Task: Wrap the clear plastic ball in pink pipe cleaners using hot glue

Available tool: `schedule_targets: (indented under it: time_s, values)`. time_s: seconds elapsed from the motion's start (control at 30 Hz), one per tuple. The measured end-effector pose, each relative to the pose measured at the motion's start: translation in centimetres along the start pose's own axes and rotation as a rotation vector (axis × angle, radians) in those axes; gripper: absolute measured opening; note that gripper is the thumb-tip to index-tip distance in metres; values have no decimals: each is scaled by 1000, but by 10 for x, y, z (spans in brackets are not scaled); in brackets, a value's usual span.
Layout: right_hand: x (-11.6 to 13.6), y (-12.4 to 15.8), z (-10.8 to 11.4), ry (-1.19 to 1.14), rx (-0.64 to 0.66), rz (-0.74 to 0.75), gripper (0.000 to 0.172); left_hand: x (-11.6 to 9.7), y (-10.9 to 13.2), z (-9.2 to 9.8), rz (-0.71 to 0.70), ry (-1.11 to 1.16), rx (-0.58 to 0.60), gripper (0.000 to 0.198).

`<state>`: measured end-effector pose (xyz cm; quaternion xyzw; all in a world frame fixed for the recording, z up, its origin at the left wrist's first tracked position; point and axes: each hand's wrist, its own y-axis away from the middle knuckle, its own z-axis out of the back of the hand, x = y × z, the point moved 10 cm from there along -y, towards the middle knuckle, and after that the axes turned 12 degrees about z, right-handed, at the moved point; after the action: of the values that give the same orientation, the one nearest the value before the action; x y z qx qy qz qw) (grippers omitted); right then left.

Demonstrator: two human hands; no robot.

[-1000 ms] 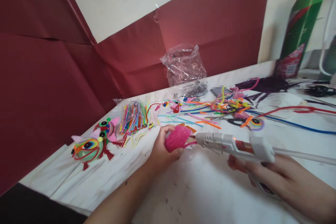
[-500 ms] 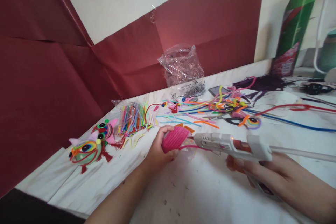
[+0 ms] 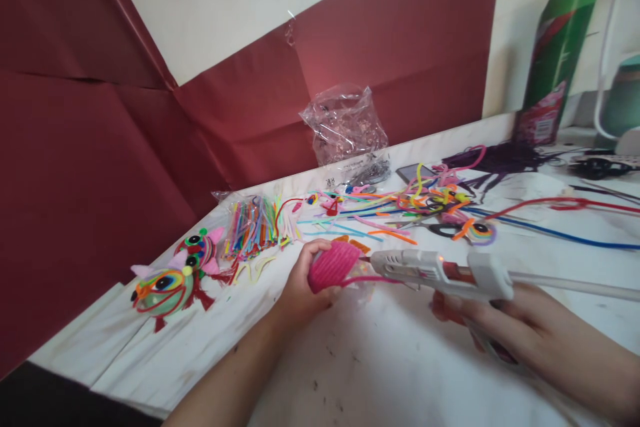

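Note:
My left hand (image 3: 305, 283) is closed around a clear ball partly covered in rows of pink pipe cleaner (image 3: 334, 267). Small orange pieces (image 3: 353, 242) stick out on its far side, and a loose pink end trails to the right. My right hand (image 3: 520, 330) grips a white hot glue gun (image 3: 430, 268), fingers wrapped round its handle. The gun's nozzle is at the right edge of the pink rows; whether it touches cannot be made out. A long translucent glue stick (image 3: 570, 285) extends from its back.
Two decorated animal figures (image 3: 163, 287) stand at the left. Behind my hands lie bundled pipe cleaners (image 3: 255, 227), loose strips and scissors (image 3: 443, 229). A clear plastic bag (image 3: 347, 123) leans on the red wall covering (image 3: 400, 60). At right stands a green bottle (image 3: 563, 60).
The glue gun has tilted slightly, its back end shifting a little left and up. My left hand and the pink-covered ball stay almost where they were.

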<state>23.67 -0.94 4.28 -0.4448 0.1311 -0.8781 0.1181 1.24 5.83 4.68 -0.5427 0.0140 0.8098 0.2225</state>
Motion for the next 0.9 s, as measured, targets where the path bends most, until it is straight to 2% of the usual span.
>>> schedule_targets:
  time_s: [0.2, 0.67, 0.8, 0.9]
  values:
    - [7, 0, 0, -31, -5, 87, 44, 5, 0, 1, 56, 2, -8, 63]
    - [-4, 3, -3, -27, 33, 65, 45, 5, 0, -1, 59, 40, 23, 59]
    - [2, 4, -5, -26, 55, 117, 45, 6, -1, 0, 78, 56, 19, 60]
    - [3, 0, -1, 15, 34, 85, 46, 5, -2, 0, 76, 76, 11, 62]
